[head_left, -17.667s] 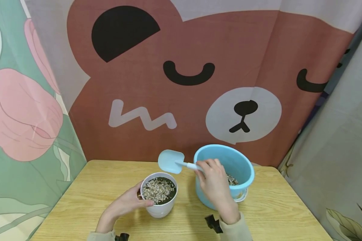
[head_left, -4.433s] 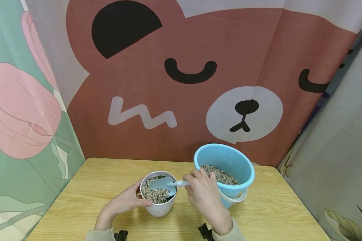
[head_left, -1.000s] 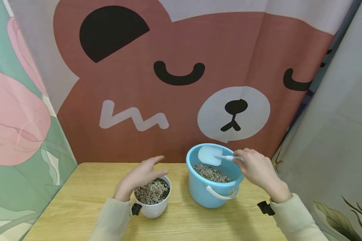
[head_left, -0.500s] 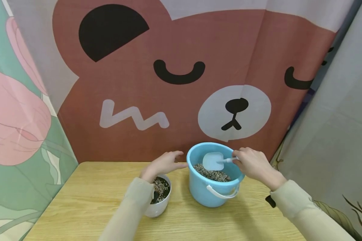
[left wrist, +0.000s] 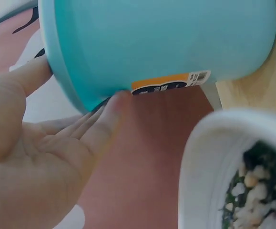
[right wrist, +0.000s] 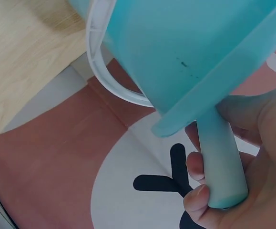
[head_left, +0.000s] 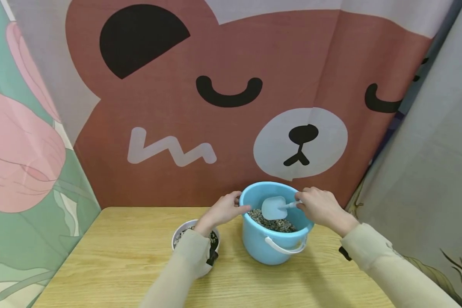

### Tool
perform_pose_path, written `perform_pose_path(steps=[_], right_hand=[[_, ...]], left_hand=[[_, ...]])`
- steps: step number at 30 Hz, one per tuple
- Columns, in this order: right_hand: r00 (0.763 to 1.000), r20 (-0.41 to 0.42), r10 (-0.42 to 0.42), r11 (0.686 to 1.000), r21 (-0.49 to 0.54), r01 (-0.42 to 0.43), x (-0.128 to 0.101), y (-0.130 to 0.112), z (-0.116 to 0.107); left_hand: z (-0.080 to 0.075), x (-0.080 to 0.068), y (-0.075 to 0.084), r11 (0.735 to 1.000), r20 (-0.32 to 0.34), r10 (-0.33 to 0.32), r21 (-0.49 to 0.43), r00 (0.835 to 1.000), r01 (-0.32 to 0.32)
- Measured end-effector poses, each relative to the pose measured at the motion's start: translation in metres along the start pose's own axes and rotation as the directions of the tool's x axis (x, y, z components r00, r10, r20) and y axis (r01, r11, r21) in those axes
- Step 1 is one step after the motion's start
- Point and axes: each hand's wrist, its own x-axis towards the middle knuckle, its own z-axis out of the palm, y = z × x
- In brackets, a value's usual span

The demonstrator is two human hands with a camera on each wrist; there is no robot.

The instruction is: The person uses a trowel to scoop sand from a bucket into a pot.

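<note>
On the far side of the wooden table, seen from the head camera, I have the blue bucket standing upright to the right of the white pot, both holding gravel. My left hand lies against the bucket's left rim with fingers fairly straight, steadying rather than clasping it, and its sleeve crosses over the pot and hides part of it. My right hand pinches the handle of the small blue shovel, whose blade sits inside the bucket just above the gravel. From the left wrist camera, the left hand shows an open palm, its fingertips touching the bucket wall near the orange label, while the pot's rim sits close by with pebbles over dark soil inside. From the right wrist camera, the right hand's fingers are curled round the shovel handle, which passes over the bucket's lip; the white bail handle hangs down the side. I judge this as the scooping step, blade about to load. The next move, as I read it, calls for pushing the blade down into the gravel, lifting it level, and carrying it left to the pot without spilling, with the bucket braced.
</note>
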Motion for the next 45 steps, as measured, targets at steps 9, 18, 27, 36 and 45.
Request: perform_pose_path(steps=[9,18,27,36,45], right_hand=[[0.998,0.038,-0.048,0.999,-0.02,0.048,0.008,0.005,0.008],[0.996,0.069,-0.053,0.997,-0.051,0.057,0.016,0.007,0.017],[0.995,0.083,-0.059,0.977,-0.198,0.074,0.023,0.002,0.024],[0.995,0.087,-0.055,0.965,-0.25,0.075,0.025,-0.003,0.027],[0.994,0.056,-0.095,0.941,-0.32,0.108,0.023,-0.006,0.026]], left_hand=[[0.01,0.0,0.002,0.985,-0.049,-0.068,-0.16,0.996,0.06],[0.015,0.002,0.0,0.973,-0.081,-0.121,-0.207,0.989,0.102],[0.016,0.005,0.004,0.971,-0.094,-0.155,-0.2,0.983,0.134],[0.012,0.005,0.011,0.979,-0.102,-0.164,-0.137,0.981,0.149],[0.011,0.005,0.017,0.978,-0.109,-0.186,-0.118,0.977,0.173]])
